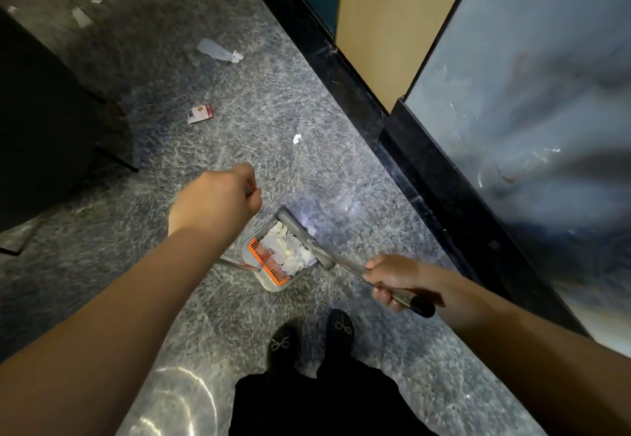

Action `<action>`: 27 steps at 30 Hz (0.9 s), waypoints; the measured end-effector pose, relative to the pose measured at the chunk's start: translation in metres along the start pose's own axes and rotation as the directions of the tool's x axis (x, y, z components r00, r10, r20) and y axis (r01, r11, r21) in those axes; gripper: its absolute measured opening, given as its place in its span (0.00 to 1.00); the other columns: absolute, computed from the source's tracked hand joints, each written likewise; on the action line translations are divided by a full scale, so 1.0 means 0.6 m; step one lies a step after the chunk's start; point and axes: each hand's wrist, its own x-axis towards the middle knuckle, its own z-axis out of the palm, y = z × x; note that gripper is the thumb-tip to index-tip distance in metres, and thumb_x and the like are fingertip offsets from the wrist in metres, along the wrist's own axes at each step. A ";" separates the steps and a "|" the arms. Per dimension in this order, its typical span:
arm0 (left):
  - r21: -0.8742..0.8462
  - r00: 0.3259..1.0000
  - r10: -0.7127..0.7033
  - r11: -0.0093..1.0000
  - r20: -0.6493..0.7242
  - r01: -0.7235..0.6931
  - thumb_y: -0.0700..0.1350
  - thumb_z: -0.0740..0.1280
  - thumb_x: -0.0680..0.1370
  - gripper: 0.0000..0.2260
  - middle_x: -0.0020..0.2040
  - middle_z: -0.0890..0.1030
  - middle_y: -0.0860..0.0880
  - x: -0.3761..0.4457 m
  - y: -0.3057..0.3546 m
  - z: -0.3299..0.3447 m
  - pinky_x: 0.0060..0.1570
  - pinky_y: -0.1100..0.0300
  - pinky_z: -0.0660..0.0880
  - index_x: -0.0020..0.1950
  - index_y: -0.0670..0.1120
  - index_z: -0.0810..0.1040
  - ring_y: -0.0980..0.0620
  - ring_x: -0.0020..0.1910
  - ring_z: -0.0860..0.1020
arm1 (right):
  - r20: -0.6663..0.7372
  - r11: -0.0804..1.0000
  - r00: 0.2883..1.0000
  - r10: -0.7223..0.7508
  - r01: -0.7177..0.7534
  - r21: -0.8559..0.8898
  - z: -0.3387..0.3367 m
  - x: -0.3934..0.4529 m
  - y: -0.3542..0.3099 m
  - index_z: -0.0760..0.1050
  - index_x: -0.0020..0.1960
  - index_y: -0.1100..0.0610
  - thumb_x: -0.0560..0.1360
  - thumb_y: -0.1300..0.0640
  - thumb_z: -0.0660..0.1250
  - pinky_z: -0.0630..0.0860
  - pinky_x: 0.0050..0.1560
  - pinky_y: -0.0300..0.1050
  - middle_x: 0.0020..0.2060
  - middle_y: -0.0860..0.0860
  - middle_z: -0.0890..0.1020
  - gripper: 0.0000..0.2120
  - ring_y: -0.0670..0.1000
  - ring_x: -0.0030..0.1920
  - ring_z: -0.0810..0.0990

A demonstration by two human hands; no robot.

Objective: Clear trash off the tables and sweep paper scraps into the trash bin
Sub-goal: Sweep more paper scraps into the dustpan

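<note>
- Both forearms reach forward from the bottom of the view, with two dark shoes (310,336) on the speckled floor (239,148) between them.
- Clenched round a thin metal pole, the left hand (218,196) holds the dustpan handle; the pole runs down behind the wrist to the dustpan (273,254) just beyond the shoes.
- Wrapped round the broom handle (392,287), the right hand (392,278) grips near its black end cap, fingers curled under the shaft.
- From that grip the shaft slopes away and to the left, down to the broom head (304,237), which lies along the pan's right edge and seems to touch it.
- White paper scraps (290,251) are already heaped inside the pan, beside its orange comb (269,261).
- What is left lies farther ahead and to the left: a small white scrap (297,138) nearest, then a red-and-white wrapper (200,113), a torn pale piece (218,50), and more bits (82,17) towards the far end of the floor.
- The relation that counts: every loose piece sits beyond the pan's far side, up and left of the broom head (so the right hand would probably have to reach the broom out past them and draw them back towards the pan).
- The small white scrap lies closest to the broom head, roughly on the line the shaft points along.
- No trash bin shows in view.
</note>
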 end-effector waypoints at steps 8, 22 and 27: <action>-0.052 1.000 0.014 0.999 -0.016 -0.015 0.50 0.67 0.76 0.04 0.38 0.79 0.45 -0.021 -0.018 -0.011 0.34 0.55 0.72 0.46 0.50 0.75 0.42 0.37 0.75 | -0.017 0.957 0.995 -0.097 0.097 0.272 0.049 -0.052 0.054 0.63 0.51 0.55 0.83 0.61 0.51 0.64 0.19 0.34 0.28 0.51 0.65 0.04 0.44 0.21 0.65; -0.026 0.994 0.102 0.995 0.041 -0.101 0.48 0.66 0.78 0.04 0.39 0.78 0.42 -0.019 -0.049 -0.032 0.37 0.55 0.69 0.47 0.48 0.74 0.42 0.38 0.73 | -0.361 0.911 0.918 -0.161 0.280 0.304 0.117 -0.050 0.119 0.67 0.55 0.60 0.81 0.65 0.54 0.64 0.21 0.34 0.24 0.55 0.68 0.06 0.49 0.21 0.66; 0.033 0.990 0.141 0.989 0.031 -0.142 0.49 0.65 0.79 0.05 0.38 0.73 0.45 -0.013 -0.061 -0.037 0.37 0.54 0.69 0.47 0.49 0.74 0.42 0.39 0.72 | -0.366 0.941 0.916 -0.163 0.256 0.221 0.132 -0.019 0.093 0.68 0.45 0.61 0.80 0.66 0.54 0.65 0.19 0.35 0.23 0.55 0.69 0.07 0.51 0.22 0.67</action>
